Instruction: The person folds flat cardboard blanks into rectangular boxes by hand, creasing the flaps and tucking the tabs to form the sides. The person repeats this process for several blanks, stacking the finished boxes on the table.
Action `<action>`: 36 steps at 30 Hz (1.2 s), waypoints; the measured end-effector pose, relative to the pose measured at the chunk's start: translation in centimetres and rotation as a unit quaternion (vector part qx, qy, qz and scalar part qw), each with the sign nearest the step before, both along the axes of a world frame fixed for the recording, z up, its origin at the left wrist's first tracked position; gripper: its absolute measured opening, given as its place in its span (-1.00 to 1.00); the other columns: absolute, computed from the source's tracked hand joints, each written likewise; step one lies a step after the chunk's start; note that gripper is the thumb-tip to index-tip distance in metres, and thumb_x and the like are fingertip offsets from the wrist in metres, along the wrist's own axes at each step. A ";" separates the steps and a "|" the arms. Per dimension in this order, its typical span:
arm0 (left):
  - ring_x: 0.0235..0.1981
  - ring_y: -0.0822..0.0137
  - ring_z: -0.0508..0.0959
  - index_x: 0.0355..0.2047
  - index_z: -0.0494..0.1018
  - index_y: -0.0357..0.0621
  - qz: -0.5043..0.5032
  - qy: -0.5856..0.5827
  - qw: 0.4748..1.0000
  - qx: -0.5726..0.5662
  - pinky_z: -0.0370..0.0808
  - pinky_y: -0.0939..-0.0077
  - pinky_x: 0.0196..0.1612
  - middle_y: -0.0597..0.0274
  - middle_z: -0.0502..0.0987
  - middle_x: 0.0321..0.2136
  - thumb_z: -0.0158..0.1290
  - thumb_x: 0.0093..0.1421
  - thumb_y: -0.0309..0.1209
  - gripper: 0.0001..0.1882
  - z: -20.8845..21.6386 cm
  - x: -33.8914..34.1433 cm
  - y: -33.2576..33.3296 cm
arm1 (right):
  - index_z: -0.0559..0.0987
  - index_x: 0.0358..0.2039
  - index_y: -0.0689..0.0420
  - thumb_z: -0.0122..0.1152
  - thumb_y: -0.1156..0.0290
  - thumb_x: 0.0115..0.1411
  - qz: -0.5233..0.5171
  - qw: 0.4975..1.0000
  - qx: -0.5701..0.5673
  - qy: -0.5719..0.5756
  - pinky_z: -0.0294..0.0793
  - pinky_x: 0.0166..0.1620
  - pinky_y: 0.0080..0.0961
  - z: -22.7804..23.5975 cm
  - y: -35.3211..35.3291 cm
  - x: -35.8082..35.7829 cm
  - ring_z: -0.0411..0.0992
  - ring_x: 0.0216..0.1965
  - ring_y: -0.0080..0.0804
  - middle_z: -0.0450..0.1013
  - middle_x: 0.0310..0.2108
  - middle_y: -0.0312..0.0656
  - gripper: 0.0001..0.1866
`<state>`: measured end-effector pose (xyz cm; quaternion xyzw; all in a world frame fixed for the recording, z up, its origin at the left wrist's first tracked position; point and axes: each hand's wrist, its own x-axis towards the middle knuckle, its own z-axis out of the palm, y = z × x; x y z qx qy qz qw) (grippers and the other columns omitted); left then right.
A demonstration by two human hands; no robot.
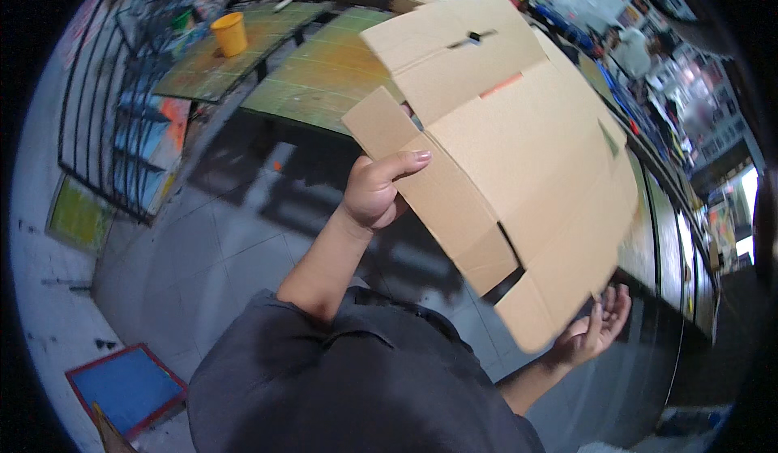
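Note:
A flat, die-cut sheet of brown cardboard point(535, 161), like an unfolded box, is tilted in front of me above the floor. It has creases, flaps, slits and a small cut-out hole near its far end. On its left side my left hand point(374, 190) grips a long flap, thumb lying on top and the other fingers hidden underneath. By the near right corner is my right hand point(596, 331), its fingers apart and partly curled upward. Those fingers are beside the cardboard's edge, and whether they touch it I cannot tell.
Paint-stained worktables point(316, 80) stand beyond the cardboard, one bearing a yellow bucket point(230, 35). A dark metal rack point(105, 121) is at the left wall. A red-framed blue screen point(126, 388) lies low at the left. Another person point(636, 52) is at the far right.

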<state>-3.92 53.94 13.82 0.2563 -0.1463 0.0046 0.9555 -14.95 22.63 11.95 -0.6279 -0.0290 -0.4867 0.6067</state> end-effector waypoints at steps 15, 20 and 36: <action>-0.34 0.29 0.48 -0.24 0.37 -0.33 0.277 -0.153 0.855 0.412 0.40 0.48 -0.29 0.10 0.45 -0.35 -0.10 0.21 -0.40 -0.78 -2.8 1.1 3.3 | 0.27 0.03 0.22 -0.27 0.22 0.29 0.602 0.730 0.314 0.078 0.25 0.05 -0.35 -1.3 21.6 12.4 0.29 -0.01 -0.28 0.31 -0.03 -0.11 -0.59; -0.37 0.14 0.40 -0.26 0.34 -0.36 0.297 -0.188 0.854 0.383 0.35 0.43 -0.33 -0.01 0.34 -0.37 -0.12 0.18 -0.47 -0.81 -0.5 6.0 8.5 | 0.33 -0.01 0.23 -0.26 0.25 0.29 0.551 0.786 0.273 0.064 0.23 0.08 -0.31 1.3 27.0 18.6 0.30 0.00 -0.28 0.33 -0.03 -0.09 -0.62; 0.15 0.15 0.16 0.19 -0.05 -0.17 0.030 0.030 0.999 -0.010 0.15 0.19 0.14 0.02 0.11 0.15 -0.02 0.09 -0.13 -0.25 -10.5 13.4 37.0 | 0.18 0.06 0.27 0.05 0.51 0.07 0.408 0.825 0.130 0.369 0.40 -0.05 -0.39 -5.5 35.3 42.3 0.35 -0.08 -0.28 0.32 -0.08 -0.01 -0.48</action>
